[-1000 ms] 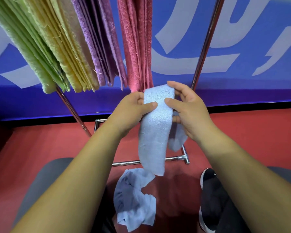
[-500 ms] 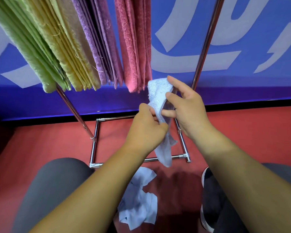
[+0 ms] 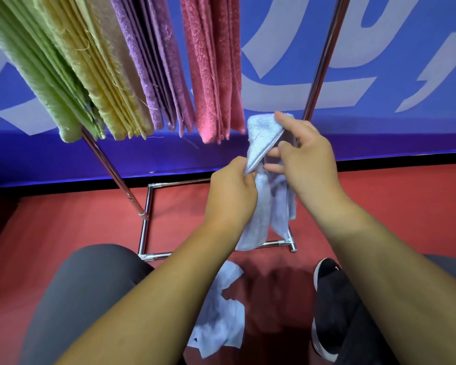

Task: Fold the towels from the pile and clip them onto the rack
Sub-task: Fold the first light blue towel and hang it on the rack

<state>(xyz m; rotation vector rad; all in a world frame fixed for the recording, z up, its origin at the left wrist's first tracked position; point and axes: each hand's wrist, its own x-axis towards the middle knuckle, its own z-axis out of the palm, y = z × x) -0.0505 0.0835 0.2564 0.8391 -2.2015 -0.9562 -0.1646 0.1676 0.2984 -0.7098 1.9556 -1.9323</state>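
A light blue towel (image 3: pixel 263 138) hangs folded between my hands, just right of the pink towels on the rack. My left hand (image 3: pixel 232 191) grips its middle fold from the left. My right hand (image 3: pixel 306 159) holds its upper part, index finger over the top edge and other fingers behind the cloth. The towel's lower end dangles down to the rack's base bar. Another light blue towel (image 3: pixel 219 312) lies crumpled on the red floor between my legs. Green (image 3: pixel 45 75), yellow (image 3: pixel 100 75), purple (image 3: pixel 156 69) and pink towels (image 3: pixel 213 75) hang from the rack above.
The chrome rack has slanted poles (image 3: pixel 319 67) and a rectangular base frame (image 3: pixel 145 227) on the red floor. A blue wall with white lettering stands behind. My black shoe (image 3: pixel 327 306) rests at the lower right, my grey-trousered knee at the lower left.
The towel went from a flat strip held by both thumbs to a narrower fold. My left hand slid down and right to grip the middle; my right hand stayed near the top.
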